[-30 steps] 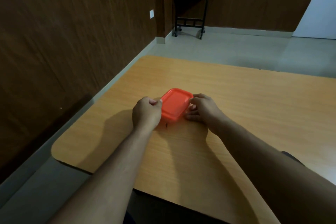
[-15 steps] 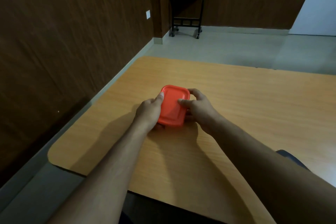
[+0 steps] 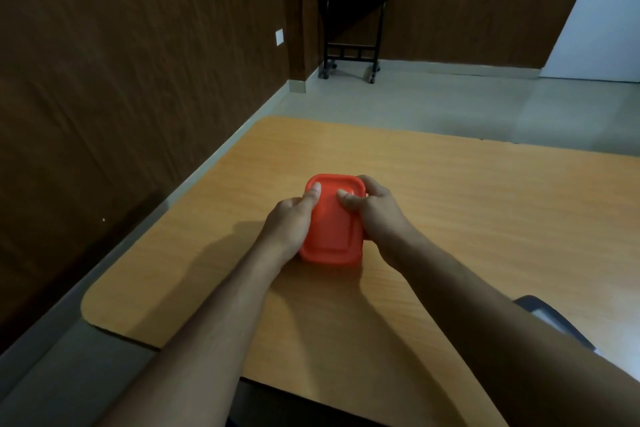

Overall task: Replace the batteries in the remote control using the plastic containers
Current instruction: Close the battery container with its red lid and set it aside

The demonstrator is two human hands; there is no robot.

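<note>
On table | left hand, right hand grip orange container | contents hidden

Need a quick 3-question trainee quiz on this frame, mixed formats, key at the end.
1. True or false: the orange lid is off the container.
2. Where do the thumbs press? A) on the lid's top B) on the table C) on a remote
3. Fill in: the left hand and right hand hold the container from ____ sides.

Key: 1 false; 2 A; 3 opposite. No remote or batteries are in view.
</note>
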